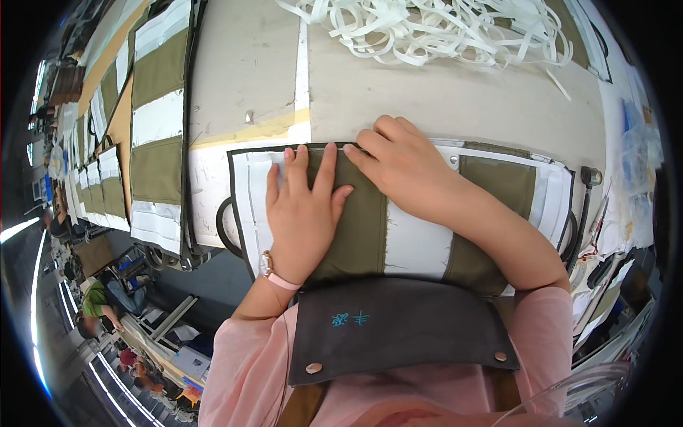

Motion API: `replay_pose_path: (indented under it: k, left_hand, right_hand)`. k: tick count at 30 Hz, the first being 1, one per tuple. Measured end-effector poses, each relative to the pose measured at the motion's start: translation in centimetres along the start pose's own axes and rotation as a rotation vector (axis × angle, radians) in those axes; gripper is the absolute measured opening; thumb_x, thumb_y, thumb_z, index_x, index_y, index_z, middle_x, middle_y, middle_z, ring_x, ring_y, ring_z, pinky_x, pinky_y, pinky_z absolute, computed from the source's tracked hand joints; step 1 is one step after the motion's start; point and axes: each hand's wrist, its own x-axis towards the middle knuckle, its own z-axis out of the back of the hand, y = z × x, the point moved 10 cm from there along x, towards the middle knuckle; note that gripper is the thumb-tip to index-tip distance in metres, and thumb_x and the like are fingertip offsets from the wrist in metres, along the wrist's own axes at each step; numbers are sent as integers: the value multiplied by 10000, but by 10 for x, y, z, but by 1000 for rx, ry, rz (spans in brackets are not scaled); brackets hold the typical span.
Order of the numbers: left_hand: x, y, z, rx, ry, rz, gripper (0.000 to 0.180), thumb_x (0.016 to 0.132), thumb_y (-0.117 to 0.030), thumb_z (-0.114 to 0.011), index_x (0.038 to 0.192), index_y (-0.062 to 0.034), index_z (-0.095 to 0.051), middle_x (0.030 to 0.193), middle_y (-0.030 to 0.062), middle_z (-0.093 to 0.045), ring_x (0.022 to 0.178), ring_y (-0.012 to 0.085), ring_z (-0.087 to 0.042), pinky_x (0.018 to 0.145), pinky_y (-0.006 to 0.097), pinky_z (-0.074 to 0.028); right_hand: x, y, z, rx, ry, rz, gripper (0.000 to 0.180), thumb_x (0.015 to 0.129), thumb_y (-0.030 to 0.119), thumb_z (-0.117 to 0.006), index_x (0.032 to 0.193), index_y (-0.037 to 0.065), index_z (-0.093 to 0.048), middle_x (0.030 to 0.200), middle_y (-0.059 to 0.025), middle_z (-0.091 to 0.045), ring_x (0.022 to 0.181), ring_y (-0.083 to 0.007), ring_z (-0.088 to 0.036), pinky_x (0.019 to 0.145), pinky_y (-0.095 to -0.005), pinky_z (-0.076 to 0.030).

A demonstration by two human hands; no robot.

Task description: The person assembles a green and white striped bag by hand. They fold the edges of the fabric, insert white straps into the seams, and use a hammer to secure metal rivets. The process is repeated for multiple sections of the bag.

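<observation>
Head view: an olive and white fabric panel (420,228) lies flat on the grey table (455,99), its near edge just above the dark apron (398,327) at the person's waist. Left hand (302,213) rests palm-down on the panel's left olive section, fingers spread and flat, gripping nothing; a pink watch strap sits at the wrist. Right hand (402,167) crosses over to the panel's upper edge, fingers bent, tips pressing the dark binding there; whether it pinches the edge or only presses, I cannot tell. Panel looks smoothed under both hands, black piping runs round its rim, and a black loop (226,228) shows at its left side. Judged from this, the piece is laid out and being flattened or aligned at the top edge; the right half of the panel is untouched. Beyond the panel, a heap of white strips (427,28). Left of the panel, a stack of similar panels (160,121).
</observation>
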Motion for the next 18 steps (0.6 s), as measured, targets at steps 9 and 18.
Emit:
replay_pose_path:
  k: [9,18]
  left_hand:
    - [5,-12,0,-108,-86,21,509,937,-227,-665,1366,25,-559,1286,174,-558,1155,371,-535,1021,488,-407]
    - [8,-24,0,-104,13,-79,513,935,-204,-648,1391,3,-538,1319,214,-546,1156,393,-534,1125,535,-349]
  right_hand:
    - [2,-6,6,71,-180,-63,276,785,105,-675,1043,54,-757,931,-47,-573,915,-229,-529,770,-345,-422]
    - [-12,18,3,-199,-8,55,182,745,120,-665,892,23,-711,949,-90,-584,905,-263,-538,784,-400,-462]
